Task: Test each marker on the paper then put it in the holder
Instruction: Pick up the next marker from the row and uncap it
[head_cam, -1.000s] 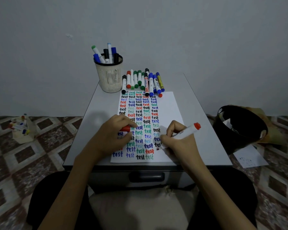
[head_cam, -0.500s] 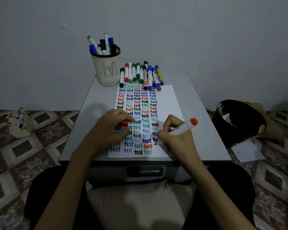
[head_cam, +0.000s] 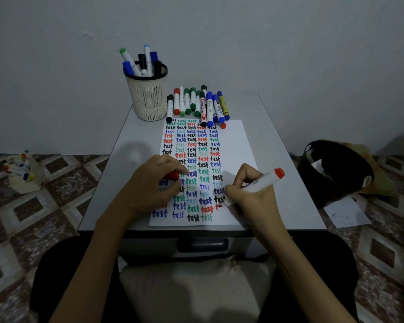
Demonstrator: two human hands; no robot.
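Mid-task: mesh holder part-filled, about a dozen markers beside it (right hand pinches red marker, left hand grips cap).

1. Dim overall, with a cool grey-blue cast. The wall is flatly lit and darkens toward the upper corners.
2. A soft-edged shadow lies on the tabletop near its left edge, just beyond the left hand.
3. The centre is sharp, and the writing on the paper is legible.
4. Wide-angle stretch splays the tabletop's side edges. The floor tiles smear into blur at the lower corners.
5. The inside of the black bin is murky, with little detail.
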